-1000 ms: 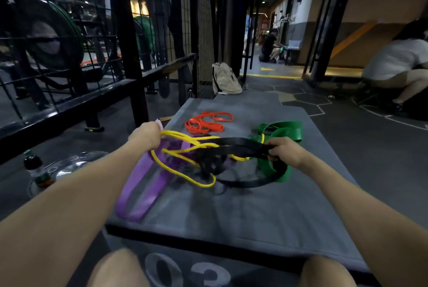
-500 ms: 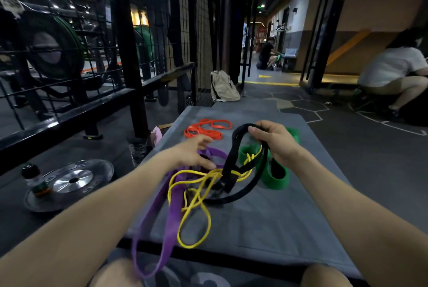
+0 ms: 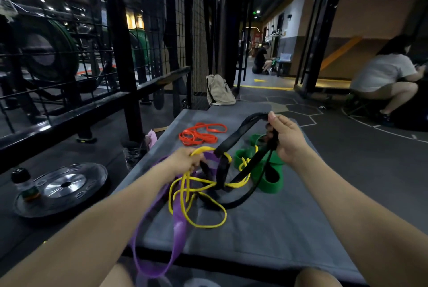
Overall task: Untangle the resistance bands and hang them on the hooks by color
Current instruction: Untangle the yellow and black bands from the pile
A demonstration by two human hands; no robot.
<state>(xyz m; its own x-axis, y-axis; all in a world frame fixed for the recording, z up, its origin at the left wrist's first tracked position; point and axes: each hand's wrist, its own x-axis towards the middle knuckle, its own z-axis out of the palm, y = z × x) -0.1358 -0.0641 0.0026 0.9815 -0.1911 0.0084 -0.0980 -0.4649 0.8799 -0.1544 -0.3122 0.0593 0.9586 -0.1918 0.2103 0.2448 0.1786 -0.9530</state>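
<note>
My right hand (image 3: 288, 140) has its grip closed around the black band (image 3: 234, 138), fingers curled over the top of its loop and lifting it clear of the surface (image 3: 289, 228). From that grip the black band runs down and to the left in a wide strap, then doubles back through the knot in the middle. My left hand (image 3: 185, 160) is curled around the yellow band (image 3: 199, 196), pinching a strand of it just where it arches over the purple band (image 3: 159, 235). I cannot tell whether the left fingers also catch the purple one.

Between the two hands the yellow, black and purple bands are tangled together. The yellow one loops several times through the black strap and spills onto the grey mat in loose coils. The purple band hangs from near my left hand down past the near edge of the surface, towards my knees. Just beside my right hand, partly behind the black strap, the green band (image 3: 268, 177) lies folded on the mat, with a yellow strand crossing it.

Farther along the surface, apart from the knot, the orange band (image 3: 199, 134) lies in its own heap. To the left, on the floor, a weight plate (image 3: 62, 184) lies flat with a bottle (image 3: 24, 182) standing on it. A beige backpack (image 3: 218, 90) leans at the far end by the black rack (image 3: 120, 54).
</note>
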